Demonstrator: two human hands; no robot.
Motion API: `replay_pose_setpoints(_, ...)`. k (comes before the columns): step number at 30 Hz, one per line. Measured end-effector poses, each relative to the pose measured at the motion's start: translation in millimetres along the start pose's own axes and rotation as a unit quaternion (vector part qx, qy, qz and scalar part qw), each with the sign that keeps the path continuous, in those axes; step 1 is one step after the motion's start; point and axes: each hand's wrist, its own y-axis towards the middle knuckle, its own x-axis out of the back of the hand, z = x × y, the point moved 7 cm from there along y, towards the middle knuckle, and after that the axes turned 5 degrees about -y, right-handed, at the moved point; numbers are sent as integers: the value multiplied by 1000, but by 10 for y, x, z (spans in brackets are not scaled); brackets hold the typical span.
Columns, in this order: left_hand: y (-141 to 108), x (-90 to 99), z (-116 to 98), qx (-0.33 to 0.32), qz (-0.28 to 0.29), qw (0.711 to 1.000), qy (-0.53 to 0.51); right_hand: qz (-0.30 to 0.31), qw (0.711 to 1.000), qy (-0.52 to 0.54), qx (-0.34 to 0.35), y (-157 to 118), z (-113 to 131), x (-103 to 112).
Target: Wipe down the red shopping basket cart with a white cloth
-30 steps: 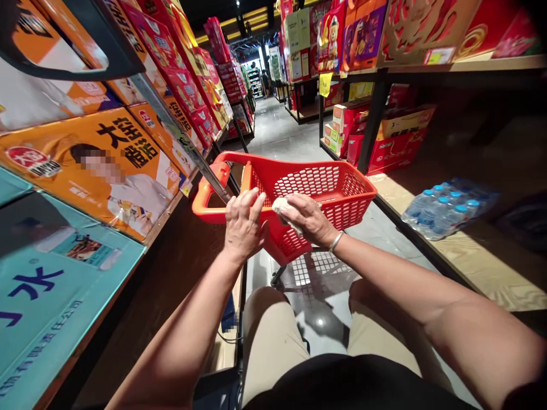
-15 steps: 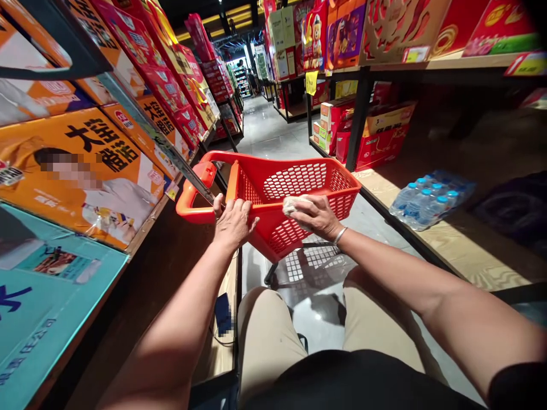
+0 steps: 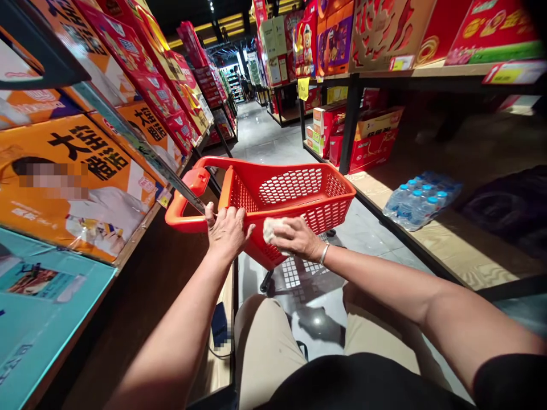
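Note:
A red plastic shopping cart (image 3: 290,171) with a lattice basket stands crosswise before me, its handle end to the left. My left hand (image 3: 226,230) grips the cart's near rim beside the handle, fingers over the edge. A pale crumpled cloth (image 3: 273,232) is bunched under the fingers of my right hand (image 3: 299,238), at the outer face of the basket's near side. A bracelet circles my right wrist. A metal pole (image 3: 141,145) slants from the upper left down to the cart handle by my left hand.
Stacked orange boxes (image 3: 81,182) and a teal box (image 3: 51,302) line the left. Bottled water in wrap (image 3: 416,202) lies on the low right shelf (image 3: 461,250). A dark phone-like object (image 3: 219,324) rests on the lower left ledge. The tiled aisle (image 3: 260,131) runs ahead.
My right hand has moved left and down along the cart's near side with the cloth. My left hand keeps its hold on the rim. The view has shifted slightly.

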Motion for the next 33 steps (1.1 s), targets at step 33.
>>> replay_pose_setpoints(33,11,-372,203,-27,-8,993,-112,206,972,-16,109,-996,-276,-476)
